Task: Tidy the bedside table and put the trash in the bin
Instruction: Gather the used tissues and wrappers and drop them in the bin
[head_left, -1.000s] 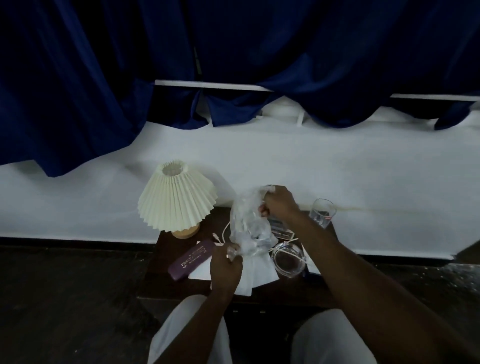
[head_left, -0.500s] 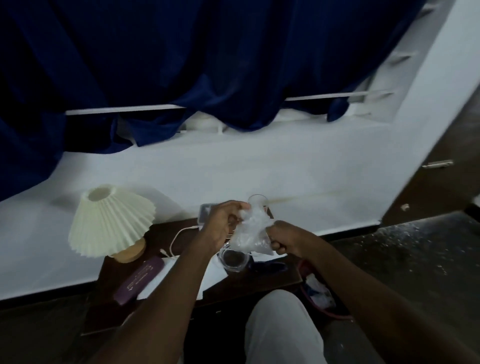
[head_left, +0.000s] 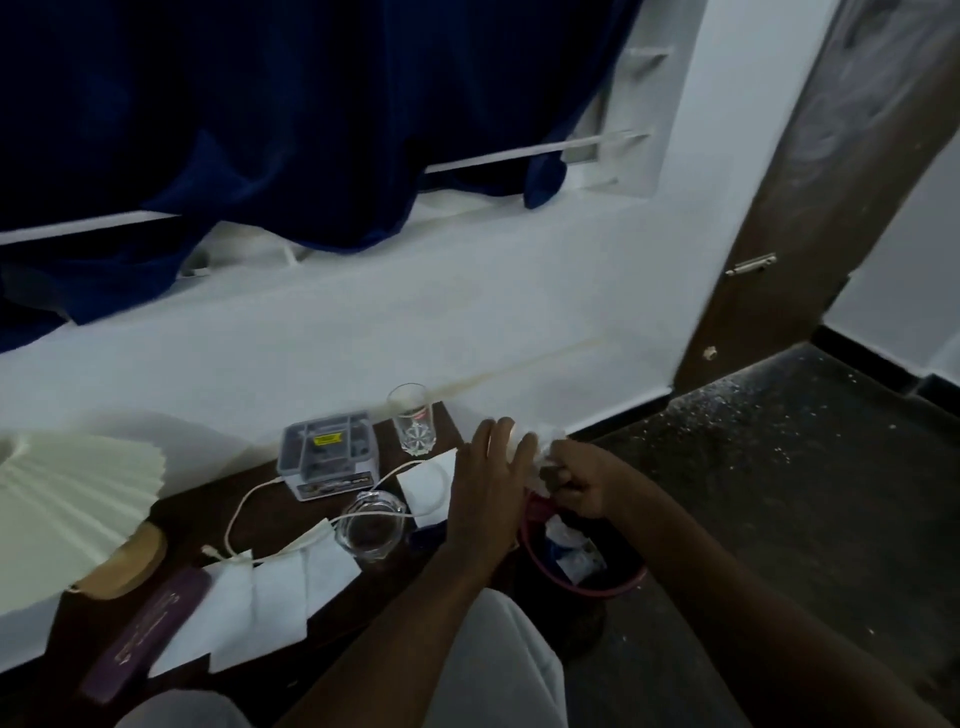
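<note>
A crumpled clear plastic bag (head_left: 540, 441) is squeezed between my two hands, just past the right end of the dark bedside table (head_left: 208, 519). My left hand (head_left: 493, 483) lies against its left side with fingers stretched upward. On the bag's right side, my right hand (head_left: 579, 480) is clenched. Directly below the hands stands a red-rimmed bin (head_left: 587, 592) on the floor, with wrappers (head_left: 571, 553) inside it.
The table holds a pleated cream lamp (head_left: 72, 514), a purple case (head_left: 145, 639), white paper sheets (head_left: 270, 597), a white cable (head_left: 244, 504), a glass dish (head_left: 371, 527), a grey box (head_left: 330, 460) and a tumbler (head_left: 413, 423). A brown door (head_left: 810, 208) stands at right.
Both hands carried the plastic bag from over the table rightward to above the bin and crushed it smaller. My view swung right, revealing the bin and door.
</note>
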